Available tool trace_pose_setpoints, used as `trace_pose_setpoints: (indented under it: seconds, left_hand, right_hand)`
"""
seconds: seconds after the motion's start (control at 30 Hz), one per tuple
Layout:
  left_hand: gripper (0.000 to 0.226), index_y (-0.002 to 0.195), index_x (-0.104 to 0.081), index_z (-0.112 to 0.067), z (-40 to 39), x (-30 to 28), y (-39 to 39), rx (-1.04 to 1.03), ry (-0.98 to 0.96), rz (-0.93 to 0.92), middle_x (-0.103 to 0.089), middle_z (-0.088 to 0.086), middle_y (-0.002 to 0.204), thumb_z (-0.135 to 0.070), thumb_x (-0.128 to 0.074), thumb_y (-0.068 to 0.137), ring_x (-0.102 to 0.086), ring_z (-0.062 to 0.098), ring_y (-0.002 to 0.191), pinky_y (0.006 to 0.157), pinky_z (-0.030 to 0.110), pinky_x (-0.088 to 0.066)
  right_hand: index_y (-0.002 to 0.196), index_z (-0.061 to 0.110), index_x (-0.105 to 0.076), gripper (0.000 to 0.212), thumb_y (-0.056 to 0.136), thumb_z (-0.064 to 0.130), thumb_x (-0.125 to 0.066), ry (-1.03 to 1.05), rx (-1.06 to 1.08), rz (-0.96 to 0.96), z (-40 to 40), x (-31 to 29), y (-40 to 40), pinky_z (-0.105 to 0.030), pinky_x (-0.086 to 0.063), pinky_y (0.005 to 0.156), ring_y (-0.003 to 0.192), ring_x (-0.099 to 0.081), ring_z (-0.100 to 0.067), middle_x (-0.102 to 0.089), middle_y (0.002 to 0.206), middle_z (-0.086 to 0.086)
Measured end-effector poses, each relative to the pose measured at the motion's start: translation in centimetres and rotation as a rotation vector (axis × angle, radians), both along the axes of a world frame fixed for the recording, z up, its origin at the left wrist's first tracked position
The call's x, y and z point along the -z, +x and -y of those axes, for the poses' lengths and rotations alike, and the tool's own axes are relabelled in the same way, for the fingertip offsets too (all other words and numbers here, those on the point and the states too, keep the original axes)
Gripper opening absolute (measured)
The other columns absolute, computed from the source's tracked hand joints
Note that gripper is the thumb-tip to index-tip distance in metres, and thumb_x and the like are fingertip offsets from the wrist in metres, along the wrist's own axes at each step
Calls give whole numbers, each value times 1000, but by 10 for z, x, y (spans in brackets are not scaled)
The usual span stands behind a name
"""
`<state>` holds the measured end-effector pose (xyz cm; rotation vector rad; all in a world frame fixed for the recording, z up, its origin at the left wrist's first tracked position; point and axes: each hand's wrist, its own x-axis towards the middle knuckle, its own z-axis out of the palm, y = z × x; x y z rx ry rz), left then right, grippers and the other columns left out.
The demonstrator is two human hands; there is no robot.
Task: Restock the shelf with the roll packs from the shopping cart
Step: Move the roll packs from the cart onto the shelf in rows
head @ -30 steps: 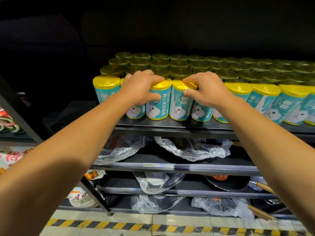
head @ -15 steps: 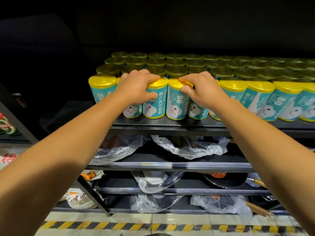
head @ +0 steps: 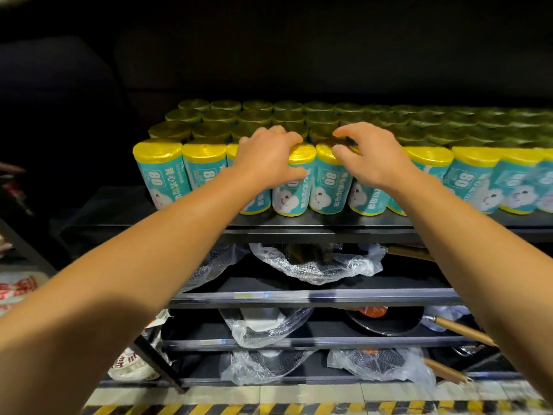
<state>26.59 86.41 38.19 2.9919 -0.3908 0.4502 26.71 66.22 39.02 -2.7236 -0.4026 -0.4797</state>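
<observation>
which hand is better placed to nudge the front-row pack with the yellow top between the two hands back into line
Left, probably. The left hand already rests on that roll pack, fingers over its yellow top, thumb against its face. The right hand hovers with fingers spread, gripping nothing.

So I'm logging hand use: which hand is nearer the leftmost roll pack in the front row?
Left. The left hand rests two packs right of the leftmost roll pack; the right hand is farther right.
</observation>
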Motion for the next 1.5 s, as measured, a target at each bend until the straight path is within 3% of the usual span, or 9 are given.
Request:
trace_pose_setpoints:
  seconds: [0.2,0.4,0.6,1.37,1.5]
  left_hand:
    - [70,143,-45,-35,5,4,1,-55,1,-2,-53,1,135,-63,-64,82,-49,28,126,98,52,-42]
    - [67,141,-49,-35,11,-1,2,-94,-32,-16,-56,1,132,-60,-68,81,-51,27,125,97,50,-45]
    - [67,140,-48,-33,14,-1,0,-97,-40,-35,-54,1,132,-57,-70,81,-52,27,123,98,50,-44]
    - [72,141,-46,-29,9,-9,1,-40,-20,-91,-52,4,134,-59,-70,80,-50,29,124,98,51,-44]
    - [69,141,-49,-28,18,-12,1,31,-84,-43,-52,4,137,-59,-65,82,-48,31,127,98,51,-44]
  right_hand:
    - [142,20,-48,70,89,64,-57,-294,135,-29,-8,12,6,-49,-40,102,125,-51,-35,-58,135,-11]
    - [145,24,-46,65,90,52,-65,-243,-1,-76,7,7,13,-50,-32,109,129,-52,-31,-56,141,-5]
    - [148,24,-41,65,92,43,-68,-250,-94,-128,13,2,11,-49,-37,110,134,-47,-29,-50,149,-2]
    - [149,29,-41,65,91,34,-71,-188,-95,-231,11,-8,9,-37,-43,98,131,-48,-25,-51,146,0]
    - [145,27,-51,52,94,33,-64,28,-65,-128,23,-12,1,-29,-37,102,132,-49,-21,-53,146,1]
